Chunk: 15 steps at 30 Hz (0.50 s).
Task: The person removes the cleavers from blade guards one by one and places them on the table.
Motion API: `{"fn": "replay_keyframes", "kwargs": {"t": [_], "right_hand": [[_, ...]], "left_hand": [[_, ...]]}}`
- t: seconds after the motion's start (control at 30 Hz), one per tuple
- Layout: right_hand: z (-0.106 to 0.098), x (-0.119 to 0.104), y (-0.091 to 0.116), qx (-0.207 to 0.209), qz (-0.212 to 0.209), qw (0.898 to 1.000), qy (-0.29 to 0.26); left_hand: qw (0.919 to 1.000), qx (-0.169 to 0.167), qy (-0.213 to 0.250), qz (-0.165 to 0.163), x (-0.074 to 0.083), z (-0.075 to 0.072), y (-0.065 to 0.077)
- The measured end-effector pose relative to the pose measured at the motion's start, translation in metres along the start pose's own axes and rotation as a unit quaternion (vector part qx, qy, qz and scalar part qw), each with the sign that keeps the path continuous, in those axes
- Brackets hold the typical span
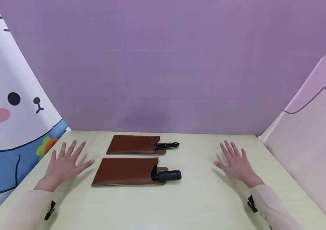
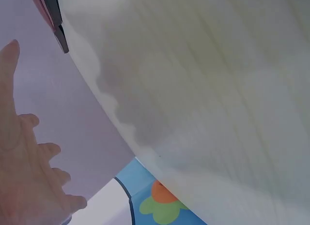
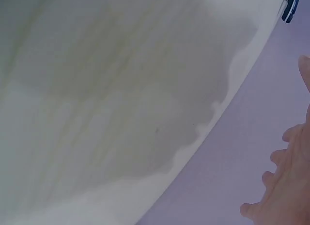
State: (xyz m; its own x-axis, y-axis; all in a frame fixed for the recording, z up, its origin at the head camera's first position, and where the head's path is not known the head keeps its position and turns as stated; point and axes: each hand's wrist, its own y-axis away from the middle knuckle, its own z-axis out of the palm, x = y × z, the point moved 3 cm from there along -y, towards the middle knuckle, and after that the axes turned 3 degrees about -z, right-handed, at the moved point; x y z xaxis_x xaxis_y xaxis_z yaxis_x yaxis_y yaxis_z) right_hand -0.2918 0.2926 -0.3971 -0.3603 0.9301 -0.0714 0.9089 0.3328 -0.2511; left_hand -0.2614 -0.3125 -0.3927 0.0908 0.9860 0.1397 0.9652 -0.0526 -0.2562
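Observation:
Two brown leather sheaths lie side by side on the table, openings toward the right in the head view. From the far sheath sticks a knife's black riveted handle. A thicker, round black handle comes out of the near sheath; its blade is hidden inside. My left hand hovers left of the sheaths with fingers spread, holding nothing. Over to the right, apart from both handles, my right hand is held the same way. Each wrist view shows its spread hand, left and right, above the tabletop.
The pale wood-grain table ends at a purple backdrop. A cartoon-printed cloth hangs along the left side, a pink one along the right. Small black clips show at the sleeves.

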Motion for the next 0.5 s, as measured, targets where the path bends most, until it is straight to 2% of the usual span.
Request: {"fn": "replay_keyframes", "kwargs": {"t": [0.5], "right_hand": [[0.002, -0.022, -0.004, 0.024, -0.069, 0.997, 0.017]], "left_hand": [[0.9988, -0.003, -0.015, 0.047, 0.022, 0.002, -0.002]]}}
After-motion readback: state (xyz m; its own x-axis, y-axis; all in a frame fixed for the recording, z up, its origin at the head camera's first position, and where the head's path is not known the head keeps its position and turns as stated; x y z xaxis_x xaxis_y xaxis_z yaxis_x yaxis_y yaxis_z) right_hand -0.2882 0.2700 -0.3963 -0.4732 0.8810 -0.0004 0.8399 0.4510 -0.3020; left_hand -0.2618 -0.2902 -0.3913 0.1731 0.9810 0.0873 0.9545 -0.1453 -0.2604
